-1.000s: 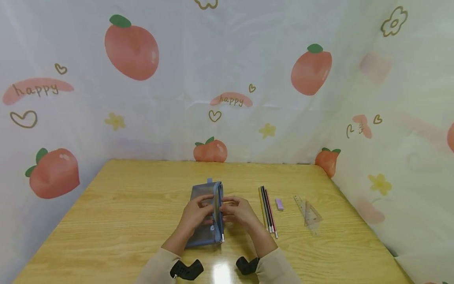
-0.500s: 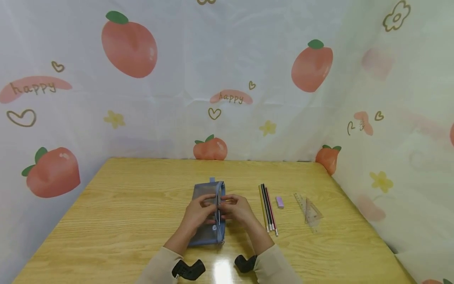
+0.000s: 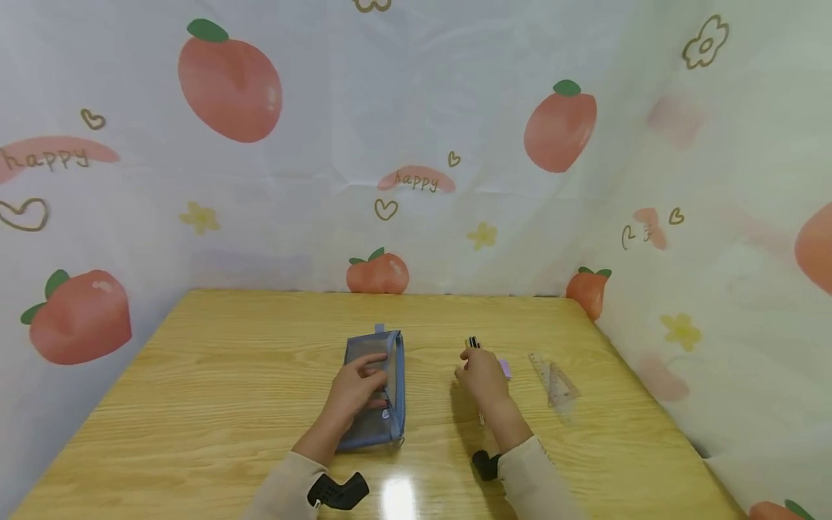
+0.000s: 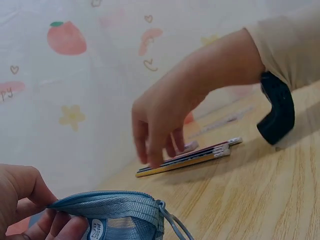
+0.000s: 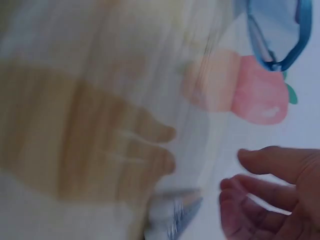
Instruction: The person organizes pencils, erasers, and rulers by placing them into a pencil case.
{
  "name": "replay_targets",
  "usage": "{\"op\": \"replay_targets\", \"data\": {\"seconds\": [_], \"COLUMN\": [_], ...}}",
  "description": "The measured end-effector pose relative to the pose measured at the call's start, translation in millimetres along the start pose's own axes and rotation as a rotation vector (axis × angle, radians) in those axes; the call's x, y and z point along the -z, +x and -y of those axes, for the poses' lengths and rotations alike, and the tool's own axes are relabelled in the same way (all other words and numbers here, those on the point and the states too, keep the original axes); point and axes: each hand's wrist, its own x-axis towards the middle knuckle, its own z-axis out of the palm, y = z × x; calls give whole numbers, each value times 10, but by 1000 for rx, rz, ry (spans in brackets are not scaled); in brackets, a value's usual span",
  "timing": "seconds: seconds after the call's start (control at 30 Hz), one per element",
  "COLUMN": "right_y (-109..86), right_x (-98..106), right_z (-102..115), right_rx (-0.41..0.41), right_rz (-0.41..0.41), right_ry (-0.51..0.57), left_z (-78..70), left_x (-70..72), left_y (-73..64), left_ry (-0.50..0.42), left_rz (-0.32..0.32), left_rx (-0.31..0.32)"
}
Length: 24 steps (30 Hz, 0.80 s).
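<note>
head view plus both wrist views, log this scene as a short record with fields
left hand: pinches the edge of the pencil pouch
pouch: blue, see-through mesh, opening parted, lying on the table
right hand: over the pencils, holding nothing; contact unclear
pencils: side by side, right of the pouch
eraser: purple, just right of the pencils
clear rulers: one triangular, right of the eraser
backdrop: white, peach print

Left hand [image 4: 20, 183] gripping the edge of a blue pouch [image 4: 117, 206], right hand [image 4: 164, 112] above pencils [image 4: 197, 158], fingers pointing down, wood-grain table [image 4: 260, 195], peach-print backdrop [image 4: 112, 75] behind.
</note>
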Motion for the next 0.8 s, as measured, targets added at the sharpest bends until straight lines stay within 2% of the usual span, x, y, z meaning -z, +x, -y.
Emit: {"op": "replay_targets", "data": {"seconds": [0.17,0.57,0.8], "right_y": [68,101,98], "right_x": [60,-23,-41], "right_z": [-80,-127,-113], "right_rx": [-18,-35,0], "right_rz": [22,-5,-33], "right_ry": [-100,-104,-116], "left_z": [14,17,12], "left_x": [8,-11,-12], "left_y": [4,-36,-32], "left_ry": [-1,-26,-13], "left_rz": [-3,14,14], "left_rx": [1,-9,-15]}}
